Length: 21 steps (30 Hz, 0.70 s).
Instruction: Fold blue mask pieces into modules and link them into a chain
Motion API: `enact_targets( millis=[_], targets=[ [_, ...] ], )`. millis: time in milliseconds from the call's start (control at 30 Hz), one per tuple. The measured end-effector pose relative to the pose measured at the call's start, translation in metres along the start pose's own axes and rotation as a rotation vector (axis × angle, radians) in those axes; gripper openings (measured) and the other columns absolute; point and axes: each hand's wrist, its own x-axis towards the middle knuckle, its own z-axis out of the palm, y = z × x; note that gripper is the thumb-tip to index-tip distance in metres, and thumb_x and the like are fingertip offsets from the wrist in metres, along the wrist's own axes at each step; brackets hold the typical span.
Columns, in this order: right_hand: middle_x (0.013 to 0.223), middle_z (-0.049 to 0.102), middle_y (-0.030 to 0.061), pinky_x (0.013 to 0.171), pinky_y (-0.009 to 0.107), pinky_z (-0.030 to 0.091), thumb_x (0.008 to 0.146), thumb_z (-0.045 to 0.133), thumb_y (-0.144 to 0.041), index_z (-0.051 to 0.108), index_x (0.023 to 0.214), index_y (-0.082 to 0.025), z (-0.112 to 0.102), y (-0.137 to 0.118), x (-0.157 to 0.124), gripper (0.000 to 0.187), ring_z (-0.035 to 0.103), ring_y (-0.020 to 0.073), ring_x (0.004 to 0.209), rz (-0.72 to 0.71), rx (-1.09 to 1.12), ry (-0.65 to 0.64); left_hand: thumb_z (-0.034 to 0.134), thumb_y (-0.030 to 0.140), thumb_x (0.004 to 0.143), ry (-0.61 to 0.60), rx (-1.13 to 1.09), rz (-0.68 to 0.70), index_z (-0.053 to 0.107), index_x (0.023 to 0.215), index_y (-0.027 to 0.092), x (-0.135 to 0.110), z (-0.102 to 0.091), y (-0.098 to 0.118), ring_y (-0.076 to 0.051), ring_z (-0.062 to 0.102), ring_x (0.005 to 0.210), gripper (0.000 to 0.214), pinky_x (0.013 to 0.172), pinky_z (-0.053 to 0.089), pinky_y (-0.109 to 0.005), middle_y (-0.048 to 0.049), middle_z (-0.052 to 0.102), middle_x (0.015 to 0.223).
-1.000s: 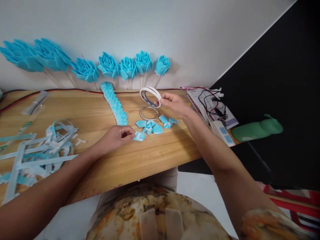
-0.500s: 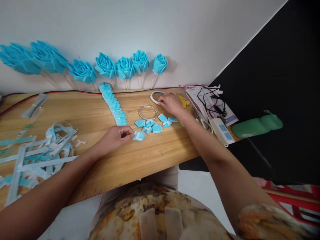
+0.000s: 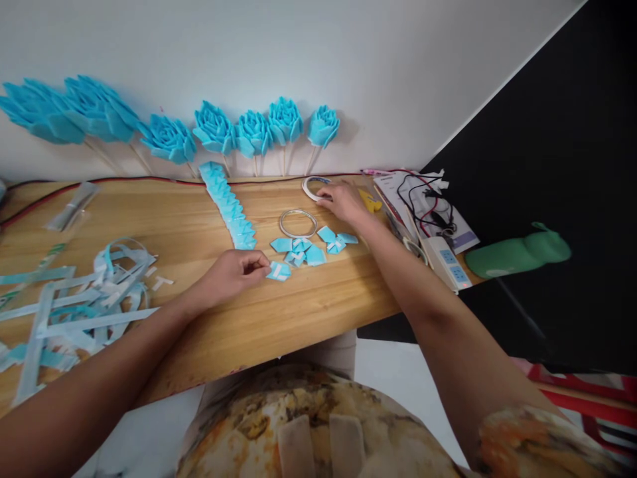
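My left hand [image 3: 233,271] rests on the wooden table [image 3: 308,305], its fingers pinched on a small folded blue paper piece [image 3: 279,270] with a white strip. My right hand [image 3: 344,201] reaches to the back of the table and lies on a white tape roll [image 3: 312,186], fingers curled over its near edge. Between the hands lie several folded blue paper pieces [image 3: 298,249] and a thin clear ring [image 3: 297,223].
Blue paper roses [image 3: 253,133] on sticks lean against the wall. A row of folded blue pieces [image 3: 229,206] runs toward them. Cut blue strips [image 3: 74,299] pile up at left. At right sit a power strip [image 3: 445,262], wires and papers [image 3: 423,199], and a green object [image 3: 517,253].
My right hand lowered the tape roll from the air onto the back of the table and still rests on it. My left hand stayed put on the folded piece.
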Motion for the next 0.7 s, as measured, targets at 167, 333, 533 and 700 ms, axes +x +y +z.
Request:
enact_targets(
  millis=[167, 333, 533, 700],
  targets=[
    [0.107, 0.084, 0.0092, 0.107, 0.044, 0.042, 0.100, 0.066, -0.028, 0.084, 0.103, -0.020, 0.003, 0.002, 0.003, 0.019, 0.074, 0.0285, 0.103, 0.022, 0.002, 0.056, 0.059, 0.047, 0.084, -0.001, 0.005, -0.005, 0.065, 0.075, 0.019, -0.001, 0.000, 0.001, -0.011, 0.039, 0.059, 0.030, 0.058, 0.034, -0.024, 0.0053, 0.046, 0.060],
    [0.107, 0.085, 0.0086, 0.096, 0.039, 0.045, 0.099, 0.068, -0.026, 0.085, 0.102, -0.020, 0.004, -0.002, 0.003, 0.018, 0.074, 0.0271, 0.101, 0.037, 0.010, 0.088, 0.059, 0.048, 0.082, -0.003, 0.003, -0.025, 0.065, 0.075, 0.018, -0.001, -0.001, 0.003, -0.011, 0.038, 0.059, 0.032, 0.057, 0.034, -0.024, 0.0055, 0.045, 0.060],
    [0.105, 0.085, 0.0090, 0.096, 0.040, 0.045, 0.100, 0.068, -0.029, 0.085, 0.100, -0.020, 0.003, -0.008, 0.003, 0.019, 0.075, 0.0276, 0.101, 0.030, -0.024, 0.099, 0.058, 0.049, 0.081, -0.002, -0.002, -0.038, 0.065, 0.075, 0.018, -0.001, 0.000, 0.003, -0.011, 0.038, 0.058, 0.032, 0.055, 0.030, -0.024, 0.0058, 0.043, 0.059],
    [0.107, 0.085, 0.0104, 0.097, 0.040, 0.044, 0.100, 0.067, -0.027, 0.084, 0.100, -0.019, 0.003, -0.010, 0.003, 0.019, 0.075, 0.0285, 0.104, 0.024, -0.052, 0.106, 0.057, 0.050, 0.081, -0.007, -0.009, -0.039, 0.065, 0.075, 0.018, -0.001, 0.000, 0.002, -0.011, 0.039, 0.059, 0.033, 0.055, 0.030, -0.024, 0.0051, 0.044, 0.061]
  ],
)
